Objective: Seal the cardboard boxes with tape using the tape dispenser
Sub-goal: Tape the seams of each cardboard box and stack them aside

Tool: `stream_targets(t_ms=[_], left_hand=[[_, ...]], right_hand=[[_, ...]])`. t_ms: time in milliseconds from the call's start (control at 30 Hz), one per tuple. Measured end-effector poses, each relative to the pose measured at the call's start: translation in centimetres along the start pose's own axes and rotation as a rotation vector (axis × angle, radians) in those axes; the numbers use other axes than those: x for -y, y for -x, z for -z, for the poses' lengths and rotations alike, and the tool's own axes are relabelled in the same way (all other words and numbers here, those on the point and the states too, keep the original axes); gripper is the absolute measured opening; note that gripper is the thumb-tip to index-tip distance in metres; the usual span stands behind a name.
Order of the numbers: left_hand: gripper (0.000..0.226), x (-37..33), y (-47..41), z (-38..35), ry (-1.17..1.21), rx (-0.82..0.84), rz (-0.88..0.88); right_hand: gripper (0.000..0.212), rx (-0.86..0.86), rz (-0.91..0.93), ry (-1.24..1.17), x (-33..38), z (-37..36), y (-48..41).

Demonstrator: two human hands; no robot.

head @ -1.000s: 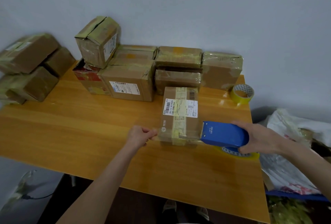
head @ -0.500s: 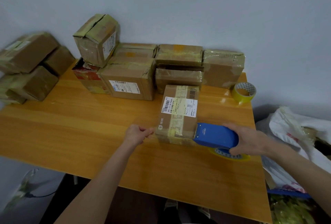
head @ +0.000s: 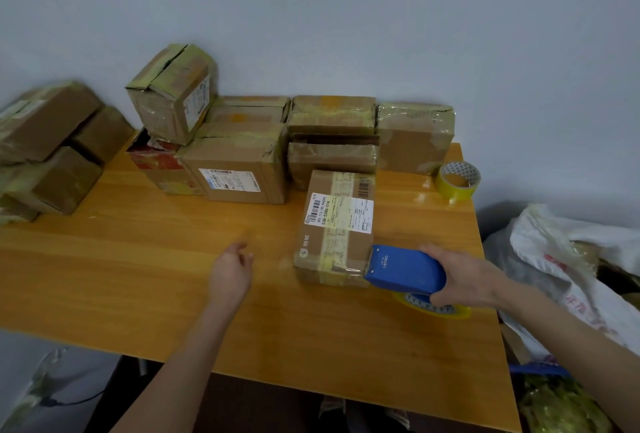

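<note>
A small cardboard box [head: 334,224] with a white shipping label and a strip of yellowish tape down its top lies on the wooden table [head: 138,259]. My right hand [head: 464,280] grips the blue tape dispenser [head: 405,270], whose front end touches the box's near right corner. The yellow tape roll of the dispenser [head: 433,308] shows below it. My left hand [head: 230,270] hovers above the table to the left of the box, fingers loosely curled, holding nothing.
Several taped cardboard boxes [head: 242,166] are stacked along the wall behind, and more boxes [head: 48,148] sit at the far left. A spare yellow tape roll [head: 457,181] stands at the back right corner. White bags [head: 571,259] lie beyond the table's right edge.
My left hand has let go of the box's near left corner and drawn back to the left. The dispenser has slid left against the box's near right corner.
</note>
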State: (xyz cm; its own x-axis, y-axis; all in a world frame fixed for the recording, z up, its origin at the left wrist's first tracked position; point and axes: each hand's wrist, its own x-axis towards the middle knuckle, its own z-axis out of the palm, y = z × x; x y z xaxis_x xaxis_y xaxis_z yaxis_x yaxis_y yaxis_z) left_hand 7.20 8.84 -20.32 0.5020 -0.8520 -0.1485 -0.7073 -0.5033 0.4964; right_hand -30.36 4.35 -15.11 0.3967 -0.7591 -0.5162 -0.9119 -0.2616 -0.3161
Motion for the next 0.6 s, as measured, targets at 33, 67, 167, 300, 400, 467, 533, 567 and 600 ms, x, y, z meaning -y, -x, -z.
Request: stream_targets(t_ms=[33,67,167,300,400,467,533,567,600], left_hand=[[0.027,-1.1,1.5,0.3,0.037,-0.079,-0.187],[0.024,-2.5,3.1,0.1,0.037,-0.121,-0.378],[0.04,-7.0,7.4,-2.1,-0.084,0.062,-0.834],[0.057,-7.6,8.4,-5.0,-0.456,0.362,-0.836],[0.061,-6.8,7.8,-5.4,-0.551,0.363,-0.829],[0.067,-6.8,7.6,-5.2,-0.577,0.371,-0.836],[0.071,-6.8,7.6,-5.3,-0.602,0.358,-0.844],[0.071,-6.8,7.6,-5.4,-0.599,0.356,-0.841],[0.071,-6.8,7.5,-5.4,-0.594,0.358,-0.838]], right_hand=[[0.08,0.001,-0.001,-0.002,0.0,-0.1,-0.1],[0.081,0.009,-0.002,0.0,0.0,-0.2,-0.1],[0.084,0.004,0.008,-0.002,0.2,-0.6,-0.2],[0.086,-0.04,0.041,0.03,0.1,-0.6,0.2],[0.082,-0.07,0.056,0.041,-0.1,-0.8,0.4],[0.082,-0.067,0.058,0.018,-0.6,-0.7,0.6],[0.084,-0.047,0.038,0.012,-1.5,-0.4,1.2],[0.085,-0.038,0.023,0.025,-2.2,-0.3,1.5],[0.086,-0.025,0.009,0.044,-2.7,-0.1,1.8]])
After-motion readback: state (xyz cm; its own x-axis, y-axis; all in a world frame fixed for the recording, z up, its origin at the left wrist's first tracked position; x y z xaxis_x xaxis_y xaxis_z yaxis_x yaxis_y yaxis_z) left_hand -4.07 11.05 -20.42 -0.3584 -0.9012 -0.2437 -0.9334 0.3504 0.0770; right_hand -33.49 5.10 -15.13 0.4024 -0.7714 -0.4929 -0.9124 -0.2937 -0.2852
